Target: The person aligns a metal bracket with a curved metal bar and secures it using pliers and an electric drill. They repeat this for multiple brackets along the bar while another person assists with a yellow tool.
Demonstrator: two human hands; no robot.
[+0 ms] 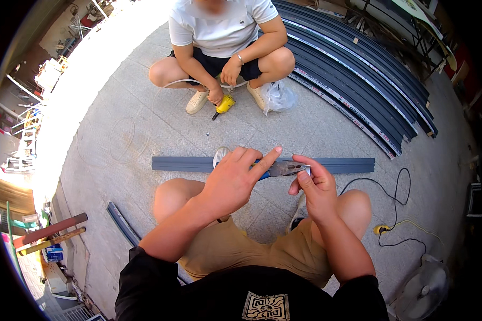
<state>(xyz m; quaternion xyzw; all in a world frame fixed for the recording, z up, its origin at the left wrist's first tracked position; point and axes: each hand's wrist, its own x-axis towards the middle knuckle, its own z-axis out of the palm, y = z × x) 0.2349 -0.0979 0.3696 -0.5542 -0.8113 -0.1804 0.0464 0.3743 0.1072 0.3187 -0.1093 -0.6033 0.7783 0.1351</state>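
Note:
My left hand (229,181) is closed round the blue handles of a pair of pliers (281,169), with its index finger stretched out. The jaws point right and meet a small silvery metal piece (307,170). That piece is pinched between the thumb and fingers of my right hand (318,190); its exact kind is too small to make out. Below both hands, a long dark grey profile bar (185,164) lies crosswise on the floor, partly hidden by them. My knees are on its near side.
Opposite me a person (225,37) squats, holding a yellow power tool (226,104) beside a clear plastic bag (278,98). Long dark profiles (353,72) lie far right. A black cable (396,199), a yellow connector (380,229) and a fan (426,289) are at right; a short profile (122,223) lies left.

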